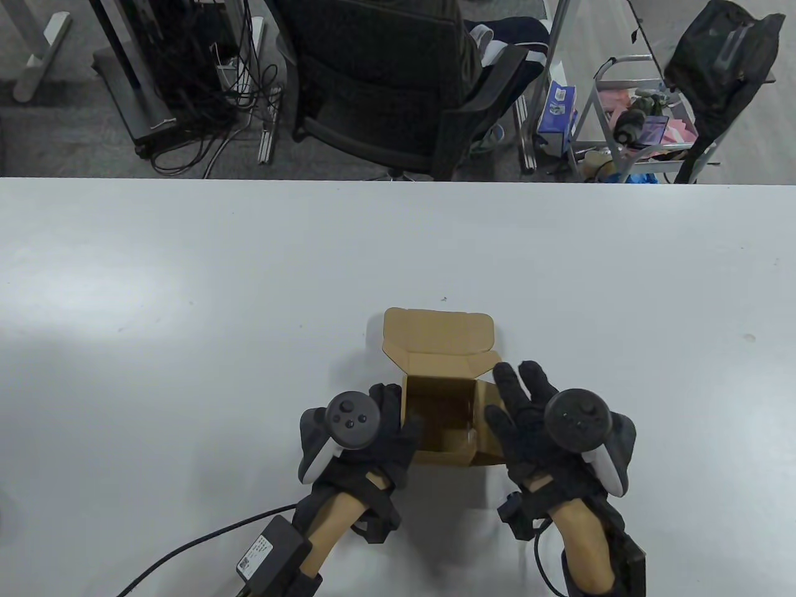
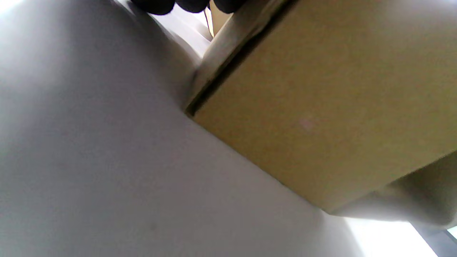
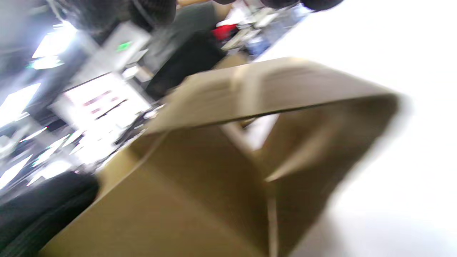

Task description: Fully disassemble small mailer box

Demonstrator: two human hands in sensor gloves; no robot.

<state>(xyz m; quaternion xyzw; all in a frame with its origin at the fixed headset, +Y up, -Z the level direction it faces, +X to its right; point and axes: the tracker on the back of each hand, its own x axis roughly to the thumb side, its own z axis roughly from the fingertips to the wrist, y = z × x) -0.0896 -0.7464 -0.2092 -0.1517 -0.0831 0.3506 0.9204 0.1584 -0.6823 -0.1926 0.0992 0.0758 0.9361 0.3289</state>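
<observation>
A small brown cardboard mailer box point(image 1: 438, 398) stands open near the table's front edge, its lid point(image 1: 438, 329) folded back away from me. My left hand point(image 1: 398, 416) holds the box's left wall, thumb at the near left corner. My right hand point(image 1: 507, 398) lies against the right side with fingers spread, its thumb by the right wall's rim. In the left wrist view the box's side point(image 2: 321, 107) fills the right, with fingertips point(image 2: 192, 4) at the top. The right wrist view is blurred and shows the box point(image 3: 214, 185) with its raised flap.
A black power adapter point(image 1: 267, 550) with a cable lies by my left forearm. The white table point(image 1: 186, 280) stretches to both sides and beyond the box. Past its far edge stand an office chair point(image 1: 398, 93) and a cart point(image 1: 634, 118).
</observation>
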